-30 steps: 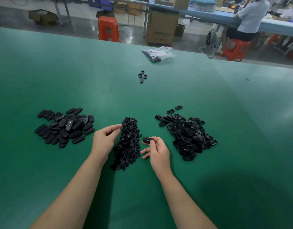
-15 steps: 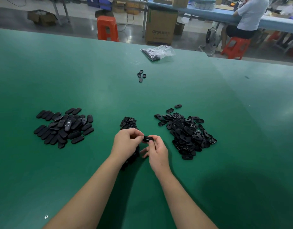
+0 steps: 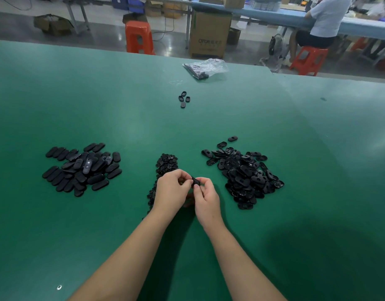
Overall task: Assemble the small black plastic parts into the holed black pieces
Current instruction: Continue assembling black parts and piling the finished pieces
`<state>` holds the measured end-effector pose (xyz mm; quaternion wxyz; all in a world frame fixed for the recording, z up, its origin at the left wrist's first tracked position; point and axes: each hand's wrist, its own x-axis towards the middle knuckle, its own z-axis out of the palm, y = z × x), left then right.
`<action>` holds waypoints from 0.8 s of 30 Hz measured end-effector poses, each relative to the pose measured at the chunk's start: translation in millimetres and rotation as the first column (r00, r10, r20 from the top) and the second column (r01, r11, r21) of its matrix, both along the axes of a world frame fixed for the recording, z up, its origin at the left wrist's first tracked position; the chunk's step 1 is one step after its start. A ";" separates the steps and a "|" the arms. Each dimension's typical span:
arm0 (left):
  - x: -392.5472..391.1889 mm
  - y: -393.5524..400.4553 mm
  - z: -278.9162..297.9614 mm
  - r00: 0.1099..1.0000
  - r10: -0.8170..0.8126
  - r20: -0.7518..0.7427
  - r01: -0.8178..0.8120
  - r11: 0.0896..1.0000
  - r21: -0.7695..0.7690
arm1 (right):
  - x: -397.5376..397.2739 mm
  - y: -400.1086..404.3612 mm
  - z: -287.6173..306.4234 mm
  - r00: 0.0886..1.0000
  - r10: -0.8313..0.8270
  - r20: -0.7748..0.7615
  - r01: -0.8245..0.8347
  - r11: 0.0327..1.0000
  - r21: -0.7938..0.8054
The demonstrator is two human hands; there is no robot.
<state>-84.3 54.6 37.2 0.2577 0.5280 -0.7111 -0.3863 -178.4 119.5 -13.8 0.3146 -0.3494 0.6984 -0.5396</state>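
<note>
Both hands meet just below the middle of the view, over the near end of the heap of small parts (image 3: 166, 162). The right hand (image 3: 205, 199) pinches a holed piece (image 3: 196, 182) between thumb and fingertips. The left hand (image 3: 172, 190) has its fingers curled in against the same piece; it probably holds a small part there, but the part itself is hidden, so I cannot tell.

On the green table (image 3: 295, 127), the stock of holed pieces (image 3: 246, 174) lies at 3 o'clock from the hands, quite near. A pile of smooth ovals (image 3: 83, 168), likely finished, sits at 9 o'clock, well apart. Four stray pieces (image 3: 183, 99) lie at 12 o'clock, with a plastic bag (image 3: 205, 67) farther out the same way.

This looks like the pressing-in step. The main risk is a crooked seat: if the part enters tilted, pushing harder could jam it or bend it. The grip is only at the fingertips, so the piece could also slip and drop into the heap directly beneath, where black on black would make it hard to find. A half-seated part tossed onto the 9 o'clock pile would pass unnoticed.
</note>
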 end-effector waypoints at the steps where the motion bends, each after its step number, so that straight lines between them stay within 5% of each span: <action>1: 0.2 -0.1 -0.4 1.000 0.002 0.003 -0.002 1.000 0.001 | 0.4 0.1 -0.2 1.000 0.005 0.009 -0.005 1.000 0.004; 24: -8.0 7.4 -6.6 0.998 0.051 0.041 -0.047 0.993 -0.108 | -1.8 0.4 -1.3 0.996 -0.015 0.092 0.019 0.999 -0.043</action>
